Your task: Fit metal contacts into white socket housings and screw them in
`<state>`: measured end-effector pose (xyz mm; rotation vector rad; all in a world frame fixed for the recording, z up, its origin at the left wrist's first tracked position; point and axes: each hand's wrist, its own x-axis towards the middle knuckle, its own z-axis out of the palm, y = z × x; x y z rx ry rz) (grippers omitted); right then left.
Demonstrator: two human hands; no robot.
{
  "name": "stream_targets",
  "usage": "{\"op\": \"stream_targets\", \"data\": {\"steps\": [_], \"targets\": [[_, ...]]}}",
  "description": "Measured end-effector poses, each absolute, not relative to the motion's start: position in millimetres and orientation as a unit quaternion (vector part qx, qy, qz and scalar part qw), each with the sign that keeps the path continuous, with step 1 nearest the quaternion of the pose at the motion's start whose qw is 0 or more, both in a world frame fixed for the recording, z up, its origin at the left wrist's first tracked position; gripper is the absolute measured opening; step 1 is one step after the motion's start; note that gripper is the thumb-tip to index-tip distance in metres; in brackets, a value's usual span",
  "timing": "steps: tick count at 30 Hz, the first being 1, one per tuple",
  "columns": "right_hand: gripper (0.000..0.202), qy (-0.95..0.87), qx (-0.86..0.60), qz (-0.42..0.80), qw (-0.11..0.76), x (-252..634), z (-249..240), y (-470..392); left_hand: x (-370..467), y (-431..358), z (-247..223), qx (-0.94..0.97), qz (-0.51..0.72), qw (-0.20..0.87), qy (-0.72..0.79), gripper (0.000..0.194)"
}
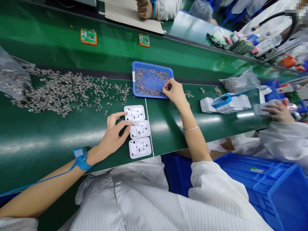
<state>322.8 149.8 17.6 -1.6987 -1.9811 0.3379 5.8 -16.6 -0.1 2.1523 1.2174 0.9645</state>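
Three white plastic housings [140, 148] lie in a column on the green bench, open side up, with small dark parts inside. My left hand [113, 134] is open over their left side, its fingers spread. Its fingertips reach the top housing [141, 113] and the middle housing [143, 129]. My right hand [174, 91] is at the right end of a blue tray [152, 95], fingers pinched together. A small black rounded thing [169, 87] shows in its grip; the rest of it is hidden. Many small metal pieces [144, 86] lie in the tray.
Loose metal pieces [62, 89] spread across the bench at left beside a clear plastic bag [13, 73]. Stacked white housings [240, 102] with a blue strap stand at right, near another person's hand [279, 110]. Orange-edged circuit boards [89, 37] lie beyond the tray.
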Motion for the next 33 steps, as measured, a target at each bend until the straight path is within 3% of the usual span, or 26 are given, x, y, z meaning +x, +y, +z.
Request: {"op": "stream_targets", "data": {"steps": [6,10,13,18,22,24,33], "targets": [[0.021,-0.725,-0.61,0.133,0.292,320,31,136,6,-16,0,0.788,0.363,0.231,0.44,0.015],[0.011,-0.738,-0.557,0.151,0.35,287,51,78,6,-17,3,0.775,0.392,0.258,0.423,0.02],[0.009,-0.807,-0.459,0.191,0.319,251,59,24,7,-20,6,0.747,0.421,0.343,0.385,0.028],[0.013,-0.835,-0.415,0.206,0.297,217,56,-19,11,-20,9,0.646,0.451,0.461,0.408,0.008],[0.01,-0.814,-0.414,0.209,0.35,214,51,-22,14,-18,13,0.557,0.468,0.55,0.411,0.029],[0.009,-0.808,-0.416,0.216,0.356,214,51,-24,14,-17,16,0.561,0.455,0.558,0.409,0.034],[0.006,-0.779,-0.456,0.209,0.377,210,49,-41,16,-24,11,0.572,0.451,0.554,0.403,0.021]]}}
